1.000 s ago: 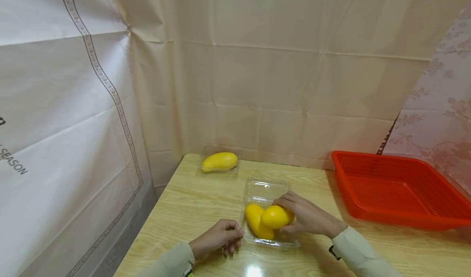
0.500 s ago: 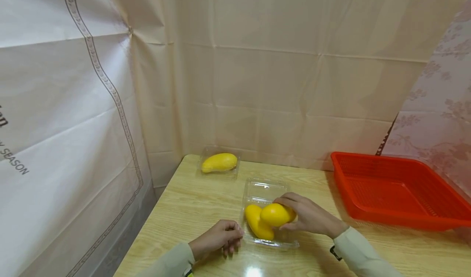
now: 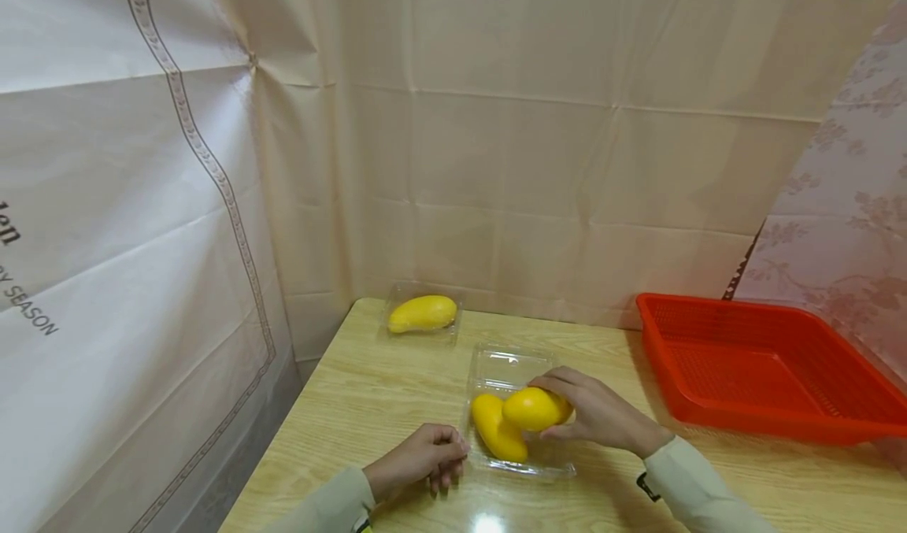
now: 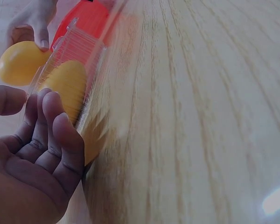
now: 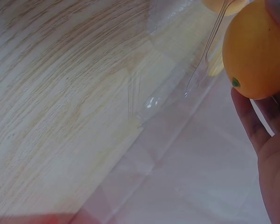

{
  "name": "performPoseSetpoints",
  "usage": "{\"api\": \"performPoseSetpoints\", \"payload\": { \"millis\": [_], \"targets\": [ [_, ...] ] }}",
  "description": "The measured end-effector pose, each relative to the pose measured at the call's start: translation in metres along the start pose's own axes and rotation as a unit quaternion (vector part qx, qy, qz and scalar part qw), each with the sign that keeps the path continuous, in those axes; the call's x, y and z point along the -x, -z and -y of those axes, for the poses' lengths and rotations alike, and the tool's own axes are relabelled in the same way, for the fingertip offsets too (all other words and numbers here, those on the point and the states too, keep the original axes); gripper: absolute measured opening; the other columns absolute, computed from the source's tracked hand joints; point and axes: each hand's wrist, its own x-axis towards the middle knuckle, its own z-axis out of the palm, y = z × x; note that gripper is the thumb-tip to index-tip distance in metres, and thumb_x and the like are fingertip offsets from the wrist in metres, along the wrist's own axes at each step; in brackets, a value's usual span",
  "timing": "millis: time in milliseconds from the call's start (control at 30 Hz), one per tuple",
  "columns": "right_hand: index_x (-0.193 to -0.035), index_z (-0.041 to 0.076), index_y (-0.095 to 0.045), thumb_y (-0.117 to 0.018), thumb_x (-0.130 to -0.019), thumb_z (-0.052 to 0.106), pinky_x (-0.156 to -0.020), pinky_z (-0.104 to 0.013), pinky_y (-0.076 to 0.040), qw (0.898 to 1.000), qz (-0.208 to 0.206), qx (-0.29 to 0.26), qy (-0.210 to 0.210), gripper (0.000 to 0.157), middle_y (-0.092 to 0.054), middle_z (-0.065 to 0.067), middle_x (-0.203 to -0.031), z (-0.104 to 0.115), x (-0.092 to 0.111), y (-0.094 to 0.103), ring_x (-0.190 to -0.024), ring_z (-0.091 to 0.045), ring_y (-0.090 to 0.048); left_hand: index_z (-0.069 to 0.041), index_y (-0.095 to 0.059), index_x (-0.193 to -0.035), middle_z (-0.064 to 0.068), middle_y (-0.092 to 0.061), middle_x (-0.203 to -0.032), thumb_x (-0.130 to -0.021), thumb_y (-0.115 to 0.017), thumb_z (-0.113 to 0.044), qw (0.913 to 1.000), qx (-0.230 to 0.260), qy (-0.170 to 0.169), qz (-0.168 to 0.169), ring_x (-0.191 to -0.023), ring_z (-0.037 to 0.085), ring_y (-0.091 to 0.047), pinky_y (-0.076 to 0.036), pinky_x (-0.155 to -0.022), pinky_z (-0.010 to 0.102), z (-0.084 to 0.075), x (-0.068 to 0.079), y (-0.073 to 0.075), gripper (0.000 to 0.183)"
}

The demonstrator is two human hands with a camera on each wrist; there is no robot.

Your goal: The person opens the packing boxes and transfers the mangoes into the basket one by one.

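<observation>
My right hand (image 3: 605,413) grips a yellow mango (image 3: 530,409) over an open clear plastic clamshell box (image 3: 533,468). A small green stem spot shows on this mango (image 5: 254,56) in the right wrist view. Another mango (image 3: 492,431) lies along the left side of the box, overlapped by the held one in the head view. At the box's left wall, my left hand (image 3: 421,458) pinches the edge between thumb and fingertips, its fingers (image 4: 67,133) curled. The box's lid (image 3: 513,366) lies folded back, away from me.
A second clear box (image 3: 398,287) at the table's back left corner has one mango (image 3: 423,312) in it. To the right stands a large red plastic basket (image 3: 765,427). Cloth sheets (image 3: 496,163) hang behind the wooden table (image 3: 354,395).
The mango in my right hand has shifted slightly up and to the right over the box. My left hand stays at the box's edge.
</observation>
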Motion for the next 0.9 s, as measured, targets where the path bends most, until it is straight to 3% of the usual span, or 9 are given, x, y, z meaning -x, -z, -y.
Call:
{"api": "performPoseSetpoints", "payload": {
  "millis": [567,900],
  "targets": [
    [-0.132,0.014,-0.064,-0.092,-0.075,0.04,-0.096,-0.041,-0.056,0.999,-0.026,0.019,0.022,0.068,-0.06,0.005,-0.126,-0.0048,-0.0002,-0.0006,-0.112,-0.014,-0.06,0.012,-0.06,-0.1,0.005,-0.064,-0.079,-0.106,-0.058,-0.02,1.0,0.002,0.001,-0.001,-0.058,0.012,-0.055,-0.045,-0.046,0.022,-0.0001,0.0009,0.0001,0.032],
    [-0.13,0.014,-0.064,-0.094,-0.074,0.037,-0.094,-0.041,-0.057,0.999,-0.02,0.024,0.017,0.068,-0.061,0.006,-0.125,-0.0073,0.0002,0.0049,-0.11,-0.013,-0.06,0.011,-0.061,-0.099,0.005,-0.064,-0.078,-0.106,-0.058,-0.02,1.0,0.005,-0.002,-0.001,-0.057,0.012,-0.054,-0.044,-0.045,0.022,0.0017,0.0004,0.0003,0.032]
  ]
}}
